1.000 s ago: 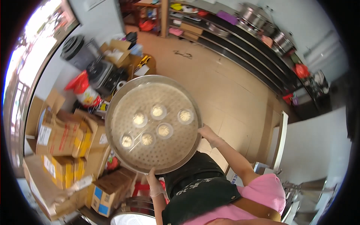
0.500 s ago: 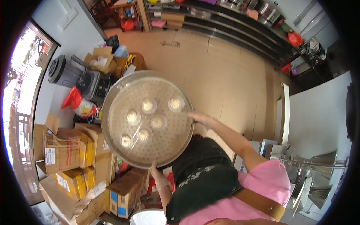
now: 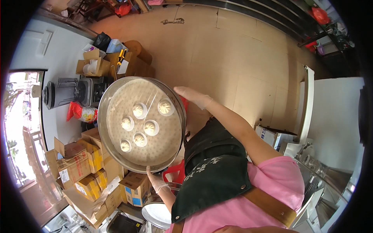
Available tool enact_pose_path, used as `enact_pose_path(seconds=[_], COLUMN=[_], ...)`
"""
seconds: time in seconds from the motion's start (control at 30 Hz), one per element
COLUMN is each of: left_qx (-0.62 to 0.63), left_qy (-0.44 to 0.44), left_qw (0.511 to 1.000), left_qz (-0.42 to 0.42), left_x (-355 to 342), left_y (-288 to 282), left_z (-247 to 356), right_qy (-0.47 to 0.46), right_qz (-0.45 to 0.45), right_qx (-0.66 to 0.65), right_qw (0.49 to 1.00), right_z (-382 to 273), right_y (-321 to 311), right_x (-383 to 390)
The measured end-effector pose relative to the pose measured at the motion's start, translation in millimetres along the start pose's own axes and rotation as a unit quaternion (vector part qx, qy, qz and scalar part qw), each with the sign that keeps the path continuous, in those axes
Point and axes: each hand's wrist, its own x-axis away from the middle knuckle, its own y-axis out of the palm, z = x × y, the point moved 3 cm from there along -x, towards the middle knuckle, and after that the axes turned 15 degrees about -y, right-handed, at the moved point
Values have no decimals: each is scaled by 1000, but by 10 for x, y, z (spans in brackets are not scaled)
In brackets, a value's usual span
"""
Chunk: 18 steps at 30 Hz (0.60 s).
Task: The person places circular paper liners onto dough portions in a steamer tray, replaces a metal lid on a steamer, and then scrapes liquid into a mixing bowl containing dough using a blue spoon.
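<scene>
A large round metal steamer tray (image 3: 163,149) with a perforated base is held up in front of me, tilted so its right outer wall shows. Several small pleated buns (image 3: 149,127) sit on it, each on a white paper round. My left hand (image 3: 155,180), in a clear glove, grips the near rim, its thumb on top and its other fingers hidden below. On the right side, my right hand (image 3: 191,96), also gloved, presses against the outer wall with fingers stretched along it. The tray is borne between both hands.
A blender (image 3: 66,93) and a red packet (image 3: 81,112) are at the left, above stacked cardboard boxes (image 3: 79,159). A wooden stand (image 3: 134,64) carries yellow-handled tools. Behind it spreads a tiled floor (image 3: 229,58). A round white lid or pan (image 3: 157,214) lies low in view.
The tray has shifted left and tilted, showing more of its right wall. My right hand has moved up and left with it. The whole view has turned, and my left hand still grips the rim.
</scene>
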Motion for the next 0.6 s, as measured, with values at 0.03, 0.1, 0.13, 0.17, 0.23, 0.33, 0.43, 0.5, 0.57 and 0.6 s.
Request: enact_pose_path(seconds=[0.03, 0.1, 0.13, 0.17, 0.23, 0.33, 0.43, 0.5, 0.57, 0.6], left_qx=[8, 37, 65, 109, 117, 139, 163, 161, 158, 177], left_qy=[-6, -7, -11, -20, -5, 8, 0, -8, -14, -23], left_qw=[1000, 998, 995, 992, 991, 989, 985, 985, 986, 982], left_qz=[12, 49, 72, 64, 59, 55, 65, 57, 54, 60], left_x=[28, 71, 105, 157, 121, 54, 18, 38, 119, 149], left_y=[-44, -63, -39, 54, 128, 166, 45, 44, 182, 293], left_z=[-58, -162, -210, -241, -304, -327, -356, -392, -430, -456], right_qy=[-9, 16, 34, 7, 4, 78, 78, 100, 110, 118], right_qz=[-37, -61, -80, -63, -55, -1, 11, -8, -29, -51], right_qx=[13, 70, 138, 162, 264, 297, 356, 379, 371, 366], right_qw=[999, 996, 987, 985, 963, 952, 931, 920, 922, 922], right_z=[-208, -364, -383, -368, -9, 52, 236, 6, -232, -270], right_y=[126, 270, 307, 316, 356, 482, 578, 581, 542, 518], right_x=[-18, -46, -61, -60, -119, -74, -140, -183, -296, -352])
